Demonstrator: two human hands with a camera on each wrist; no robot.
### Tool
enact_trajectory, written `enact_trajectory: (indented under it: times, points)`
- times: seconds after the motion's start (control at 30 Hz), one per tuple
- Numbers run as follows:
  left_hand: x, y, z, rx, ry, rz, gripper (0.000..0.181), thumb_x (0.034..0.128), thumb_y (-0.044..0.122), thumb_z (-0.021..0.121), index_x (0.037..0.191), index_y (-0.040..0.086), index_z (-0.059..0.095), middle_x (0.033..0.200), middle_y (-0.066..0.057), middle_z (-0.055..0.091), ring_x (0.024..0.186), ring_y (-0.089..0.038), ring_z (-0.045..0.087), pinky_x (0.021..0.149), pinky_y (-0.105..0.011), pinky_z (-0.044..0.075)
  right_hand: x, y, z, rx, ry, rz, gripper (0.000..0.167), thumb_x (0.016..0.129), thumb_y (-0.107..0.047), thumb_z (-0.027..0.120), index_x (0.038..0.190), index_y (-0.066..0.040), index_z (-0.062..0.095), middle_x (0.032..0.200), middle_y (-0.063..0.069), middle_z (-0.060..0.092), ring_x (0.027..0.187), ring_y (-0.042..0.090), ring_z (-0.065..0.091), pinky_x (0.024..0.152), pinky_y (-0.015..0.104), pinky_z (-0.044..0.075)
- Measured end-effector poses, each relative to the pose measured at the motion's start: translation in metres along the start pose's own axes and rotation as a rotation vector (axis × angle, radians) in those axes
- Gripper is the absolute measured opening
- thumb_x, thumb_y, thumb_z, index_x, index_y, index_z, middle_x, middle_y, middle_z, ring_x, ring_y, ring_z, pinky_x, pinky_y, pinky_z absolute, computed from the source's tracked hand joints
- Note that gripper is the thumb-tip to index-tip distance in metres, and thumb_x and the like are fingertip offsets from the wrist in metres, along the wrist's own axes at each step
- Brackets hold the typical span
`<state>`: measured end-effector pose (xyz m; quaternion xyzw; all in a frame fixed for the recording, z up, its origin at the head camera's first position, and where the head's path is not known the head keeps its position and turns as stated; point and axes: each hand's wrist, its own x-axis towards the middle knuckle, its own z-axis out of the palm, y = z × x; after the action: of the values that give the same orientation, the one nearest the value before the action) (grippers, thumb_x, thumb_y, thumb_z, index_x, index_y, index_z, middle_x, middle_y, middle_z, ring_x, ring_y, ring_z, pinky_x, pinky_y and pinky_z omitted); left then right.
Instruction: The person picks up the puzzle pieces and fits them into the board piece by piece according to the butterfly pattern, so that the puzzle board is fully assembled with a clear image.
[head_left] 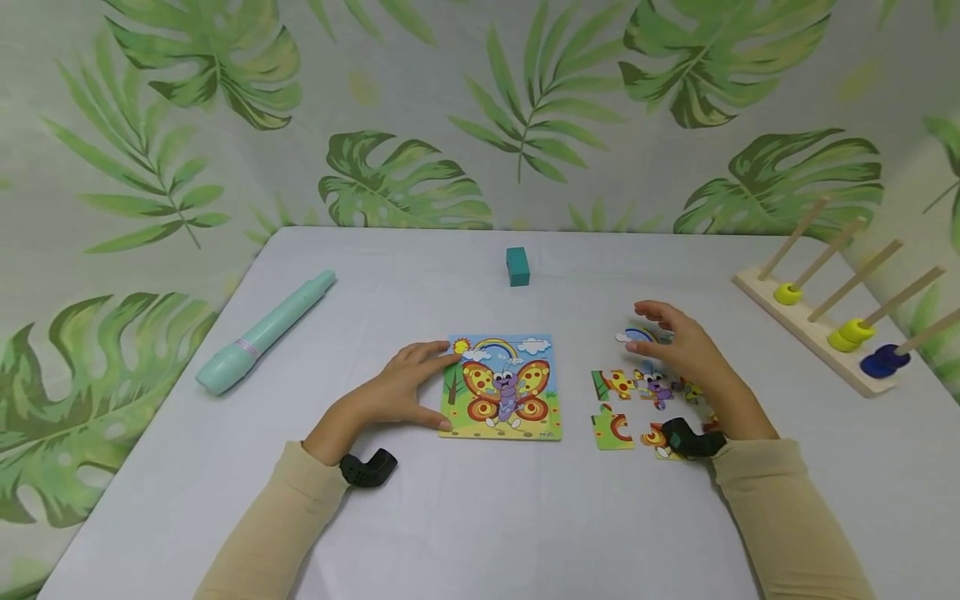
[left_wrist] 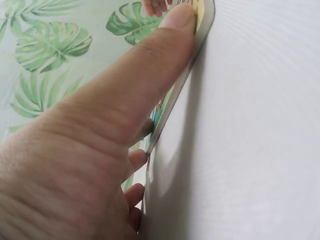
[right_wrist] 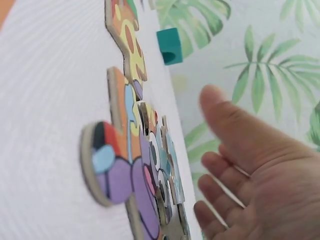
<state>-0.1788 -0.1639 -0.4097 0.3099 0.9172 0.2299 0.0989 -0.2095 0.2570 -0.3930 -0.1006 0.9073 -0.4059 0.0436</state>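
Note:
A square butterfly picture board [head_left: 504, 392] lies flat on the white table. My left hand [head_left: 401, 387] is at its left side, the thumb [left_wrist: 170, 30] resting on the near corner and the fingers spread along the edge toward the far corner. To the right, several loose puzzle pieces [head_left: 613, 429] with matching butterfly parts lie in loose rows. Above the far pieces is my right hand [head_left: 686, 346], fingers parted and holding nothing; a rainbow piece [head_left: 637, 335] shows by its thumb. The right forearm hides some pieces. In the right wrist view, a purple-and-orange piece [right_wrist: 117, 175] appears close up.
A teal block [head_left: 517, 267] sits at the table's back middle. On the left lies a mint-green microphone-like toy [head_left: 270, 329]. At the right stands a wooden peg rack [head_left: 813, 329] with yellow and blue rings. A leaf-patterned cloth [head_left: 420, 92] hangs behind the table.

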Motion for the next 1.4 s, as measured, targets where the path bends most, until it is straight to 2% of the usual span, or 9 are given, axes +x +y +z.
enact_trajectory:
  times: [0.07,0.17,0.33,0.57,0.7,0.87,1.03,1.17,1.4]
  points:
    - [0.000,0.000,0.001,-0.002,0.000,0.003,0.098,0.0605,0.067,0.066,0.141,0.022,0.032,0.146,-0.002,0.018,0.132,-0.027,0.011,0.103,-0.049,0.013,-0.001,0.004,0.000,-0.013,-0.023,0.038,0.075,0.078,-0.041,0.067,0.138,-0.010,0.034,0.137,0.015,0.035,0.125,0.039,0.027,0.097,0.057,0.021]
    - [0.001,-0.001,0.002,0.001,0.001,0.005,0.098,0.0606,0.067,0.066,0.141,0.022,0.032,0.147,-0.002,0.018,0.132,-0.026,0.011,0.103,-0.049,0.013,-0.001,0.009,0.000,-0.029,-0.045,0.048,0.074,0.079,-0.039,0.067,0.138,-0.010,0.033,0.139,0.015,0.034,0.127,0.037,0.025,0.098,0.056,0.020]
    - [0.001,0.000,0.001,0.007,0.001,0.002,0.098,0.0607,0.067,0.066,0.141,0.022,0.032,0.147,-0.002,0.018,0.132,-0.026,0.011,0.104,-0.048,0.013,0.001,0.012,0.001,-0.113,-0.059,-0.002,0.071,0.081,-0.037,0.065,0.136,-0.004,0.036,0.137,0.021,0.033,0.126,0.040,0.024,0.099,0.057,0.019]
    - [0.000,0.001,0.000,0.013,0.001,0.004,0.098,0.0610,0.064,0.069,0.141,0.021,0.032,0.147,-0.002,0.018,0.132,-0.026,0.011,0.104,-0.048,0.013,0.004,0.013,0.001,-0.191,-0.067,-0.041,0.055,0.085,-0.033,0.061,0.127,0.000,0.046,0.126,0.024,0.038,0.118,0.042,0.032,0.095,0.058,0.024]
    - [0.001,0.001,0.000,0.019,-0.001,0.007,0.097,0.0615,0.063,0.069,0.141,0.021,0.032,0.147,-0.002,0.018,0.132,-0.024,0.011,0.104,-0.047,0.013,0.003,0.013,0.002,-0.179,-0.037,-0.039,0.053,0.086,-0.033,0.061,0.125,0.001,0.048,0.124,0.024,0.038,0.115,0.041,0.034,0.093,0.058,0.026]
    - [0.001,0.000,0.001,0.017,-0.001,0.008,0.097,0.0618,0.063,0.069,0.141,0.020,0.032,0.147,-0.002,0.019,0.132,-0.025,0.011,0.104,-0.048,0.014,0.001,0.007,0.002,-0.128,0.059,-0.046,0.051,0.086,-0.033,0.060,0.125,-0.003,0.047,0.125,0.022,0.039,0.114,0.041,0.036,0.092,0.058,0.029]
    - [0.001,0.000,0.001,0.017,-0.003,0.005,0.096,0.0622,0.062,0.069,0.141,0.021,0.032,0.146,-0.002,0.019,0.132,-0.025,0.011,0.104,-0.047,0.013,0.000,-0.012,0.002,-0.062,0.155,-0.135,0.048,0.086,-0.028,0.061,0.125,-0.005,0.048,0.123,0.016,0.044,0.109,0.036,0.042,0.090,0.053,0.033]
    - [0.000,0.000,0.000,0.018,-0.003,0.002,0.097,0.0619,0.063,0.069,0.141,0.021,0.032,0.147,-0.002,0.018,0.132,-0.025,0.011,0.104,-0.047,0.013,-0.003,-0.039,0.007,-0.032,0.205,-0.252,0.044,0.084,-0.021,0.065,0.123,-0.005,0.052,0.119,0.012,0.047,0.102,0.026,0.044,0.085,0.043,0.035]
    - [-0.001,0.000,0.000,0.010,-0.002,0.005,0.097,0.0614,0.063,0.069,0.141,0.020,0.032,0.146,-0.003,0.019,0.132,-0.025,0.011,0.104,-0.048,0.013,-0.011,-0.098,0.031,-0.002,0.194,-0.455,0.045,0.080,-0.013,0.068,0.122,-0.005,0.054,0.118,0.007,0.050,0.102,0.021,0.048,0.085,0.035,0.042]
